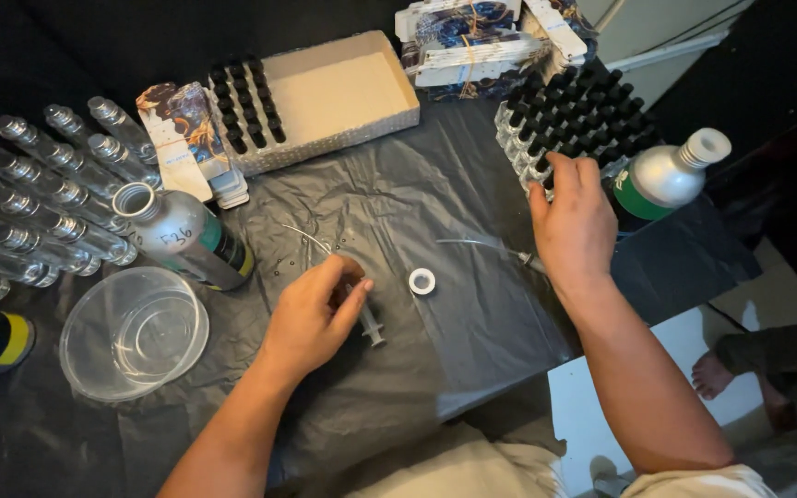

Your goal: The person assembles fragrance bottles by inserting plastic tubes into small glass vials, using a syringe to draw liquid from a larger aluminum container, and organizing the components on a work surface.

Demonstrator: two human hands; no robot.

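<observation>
Capped vials (pixel 574 120): a packed block of small glass bottles under the right hand (pixel 572 226); its fingers are spread, tips resting on the near caps. Likely fragile and slippery, so best gripped by the cap.
Syringe (pixel 368 320): light, stiff plastic, pinched at the barrel's upper end by the left hand (pixel 311 318), plunger end jutting below the thumb.
White cap (pixel 422 281): just right of the left fingertips.

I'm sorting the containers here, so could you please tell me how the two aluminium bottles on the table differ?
The left aluminium bottle is uncapped with an open mouth; the right aluminium bottle wears a white cap. The left one lies beside the clear plastic bowl; the right one lies by the right hand. Both are silver, green-labelled and lying tilted.
</observation>
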